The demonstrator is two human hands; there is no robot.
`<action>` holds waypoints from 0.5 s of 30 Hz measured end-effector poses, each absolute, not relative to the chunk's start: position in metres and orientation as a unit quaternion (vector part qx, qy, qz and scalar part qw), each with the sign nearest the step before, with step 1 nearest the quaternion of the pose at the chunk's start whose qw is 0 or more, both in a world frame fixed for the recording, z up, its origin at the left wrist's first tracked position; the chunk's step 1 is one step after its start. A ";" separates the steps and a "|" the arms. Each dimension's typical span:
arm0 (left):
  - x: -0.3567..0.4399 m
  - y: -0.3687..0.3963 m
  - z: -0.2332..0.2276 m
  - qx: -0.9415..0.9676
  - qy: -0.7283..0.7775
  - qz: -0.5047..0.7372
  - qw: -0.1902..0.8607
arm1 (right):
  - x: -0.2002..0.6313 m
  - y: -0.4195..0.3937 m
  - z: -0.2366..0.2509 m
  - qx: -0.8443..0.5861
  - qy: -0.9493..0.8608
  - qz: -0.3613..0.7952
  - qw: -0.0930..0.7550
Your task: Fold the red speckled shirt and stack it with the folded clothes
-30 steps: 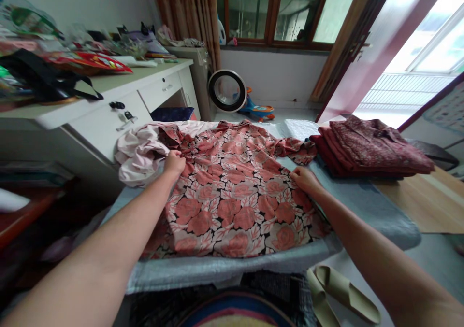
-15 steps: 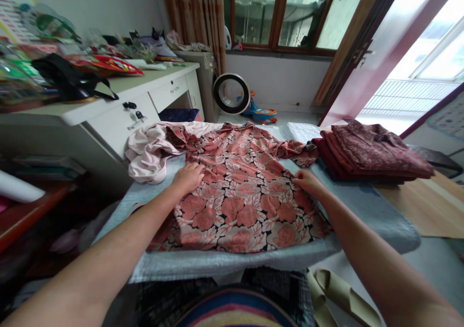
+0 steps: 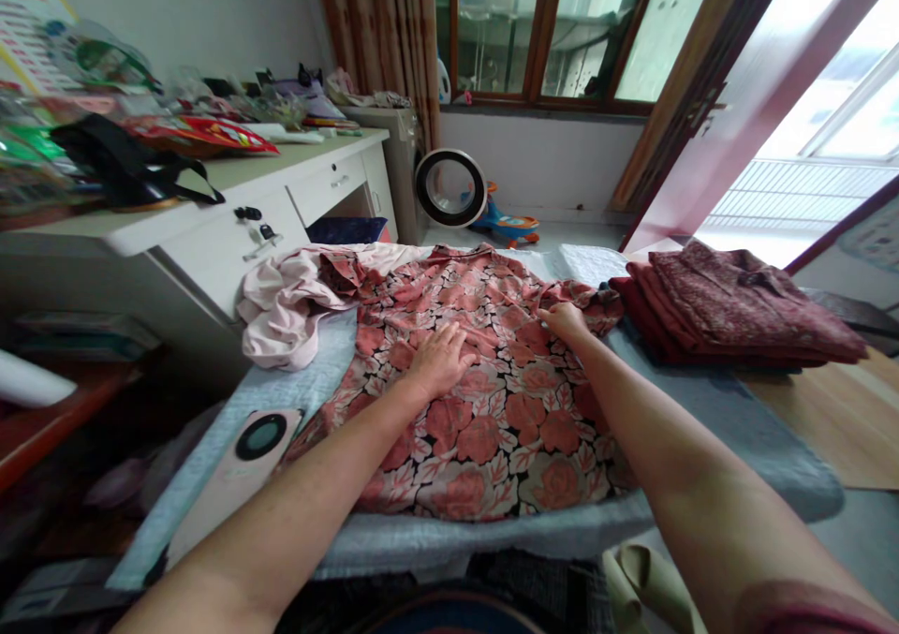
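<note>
A red and pink floral shirt (image 3: 484, 409) lies spread on a grey padded surface (image 3: 709, 400). My left hand (image 3: 439, 358) rests flat on the middle of the shirt, fingers spread. My right hand (image 3: 564, 320) pinches the fabric near the shirt's right sleeve, beside a folded stack of dark red clothes (image 3: 737, 306). A crumpled pale pink garment (image 3: 281, 302) lies at the shirt's left shoulder.
A white desk (image 3: 211, 231) with drawers and clutter stands at left. A phone-like flat device (image 3: 239, 475) lies on the surface's near left. A round fan (image 3: 449, 187) and a toy car (image 3: 502, 224) sit on the floor behind. Beige slippers (image 3: 646, 587) lie at lower right.
My left hand slid from the shirt's left edge to its middle. My right hand moved up the right side toward the sleeve. The flat device came into view.
</note>
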State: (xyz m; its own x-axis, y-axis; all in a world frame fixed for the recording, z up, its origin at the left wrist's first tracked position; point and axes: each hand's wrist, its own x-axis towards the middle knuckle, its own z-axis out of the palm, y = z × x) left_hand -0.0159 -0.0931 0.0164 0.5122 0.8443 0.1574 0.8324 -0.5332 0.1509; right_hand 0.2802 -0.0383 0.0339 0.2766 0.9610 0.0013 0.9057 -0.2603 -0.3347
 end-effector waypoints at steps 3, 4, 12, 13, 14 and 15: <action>-0.013 -0.098 0.001 0.866 0.488 0.100 0.038 | 0.276 -0.027 0.029 -0.791 -0.590 0.101 0.123; -0.014 -0.099 -0.004 0.865 0.489 0.104 0.037 | 0.276 -0.025 0.027 -0.791 -0.591 0.101 0.121; -0.016 -0.102 -0.008 0.864 0.492 0.106 0.037 | 0.310 -0.019 0.034 -0.825 -0.538 0.061 0.162; -0.016 -0.102 -0.008 0.863 0.493 0.102 0.038 | 0.314 -0.019 0.035 -0.831 -0.527 0.053 0.171; -0.016 -0.102 -0.008 0.862 0.494 0.101 0.038 | 0.316 -0.020 0.034 -0.836 -0.517 0.047 0.178; -0.016 -0.102 -0.008 0.862 0.495 0.101 0.038 | 0.318 -0.021 0.032 -0.840 -0.509 0.044 0.184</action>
State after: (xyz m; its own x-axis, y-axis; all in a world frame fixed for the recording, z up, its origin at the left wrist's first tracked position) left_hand -0.0156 -0.1024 -0.0078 0.4891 0.8616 0.1359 0.8463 -0.5065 0.1649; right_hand 0.3183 -0.0206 0.0323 0.4781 0.8709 0.1138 0.8388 -0.4143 -0.3531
